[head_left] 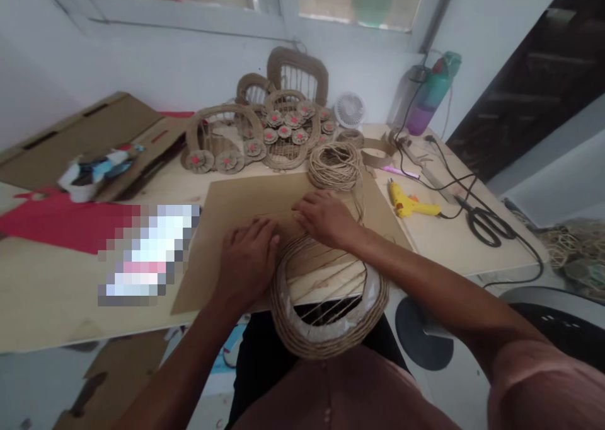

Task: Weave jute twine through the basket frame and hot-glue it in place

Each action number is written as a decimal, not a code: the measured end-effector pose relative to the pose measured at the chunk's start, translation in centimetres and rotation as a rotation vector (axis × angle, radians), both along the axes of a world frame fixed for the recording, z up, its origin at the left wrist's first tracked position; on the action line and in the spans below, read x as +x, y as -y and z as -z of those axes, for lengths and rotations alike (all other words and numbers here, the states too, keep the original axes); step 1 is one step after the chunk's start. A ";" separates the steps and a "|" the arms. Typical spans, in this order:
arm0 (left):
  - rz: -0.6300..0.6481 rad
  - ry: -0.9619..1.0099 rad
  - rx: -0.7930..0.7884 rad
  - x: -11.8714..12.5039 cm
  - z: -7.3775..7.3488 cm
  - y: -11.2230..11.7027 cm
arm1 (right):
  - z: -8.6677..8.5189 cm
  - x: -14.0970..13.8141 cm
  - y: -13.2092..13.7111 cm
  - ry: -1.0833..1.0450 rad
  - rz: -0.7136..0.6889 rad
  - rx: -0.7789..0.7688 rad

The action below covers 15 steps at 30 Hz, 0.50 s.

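An oval ring wrapped in rows of jute twine (326,348), with a whitish inner band and strands strung across its opening, leans over the table's near edge towards my lap. My left hand (250,256) lies at the ring's left side, its fingers stretched forward over the brown board and the thumb close to the rim. At the far rim is my right hand (326,219), fingers bent and close together; whatever they grip is hidden beneath them. A twine ball (334,165) sits just beyond, and a strand from it runs down towards my right wrist.
Under both hands lies the cardboard sheet (227,209). Twine baskets with flowers (283,127) stand at the back beside a small fan (350,110). To the right are a yellow glue gun (411,203), corded, and scissors (486,225). Red cloth (61,219) lies left.
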<state>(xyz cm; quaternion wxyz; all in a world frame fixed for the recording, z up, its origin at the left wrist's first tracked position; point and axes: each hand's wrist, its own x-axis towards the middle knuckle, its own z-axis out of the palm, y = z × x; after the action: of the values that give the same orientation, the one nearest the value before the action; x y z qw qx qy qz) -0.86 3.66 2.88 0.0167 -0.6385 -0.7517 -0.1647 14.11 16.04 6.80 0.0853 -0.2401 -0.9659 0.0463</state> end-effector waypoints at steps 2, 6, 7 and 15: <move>0.025 0.003 0.003 0.1 0.3 0.8 | 1.2 -2.0 -0.6 0.027 -0.048 -0.012; 0.035 -0.034 -0.004 0.5 1.2 2.2 | 3.5 -3.6 -1.4 0.076 -0.116 0.008; 0.041 -0.049 -0.018 0.7 1.5 2.4 | 3.9 -3.7 -1.5 0.081 -0.130 0.016; 0.041 -0.001 -0.012 0.7 2.2 2.5 | 4.0 -3.7 -2.3 0.100 -0.132 -0.127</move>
<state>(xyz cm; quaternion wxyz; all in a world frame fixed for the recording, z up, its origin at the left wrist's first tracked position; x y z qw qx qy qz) -0.16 1.14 0.73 0.0100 -0.6538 -0.7395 -0.1601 10.39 18.36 2.79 0.0183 -0.1827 -0.9778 0.1009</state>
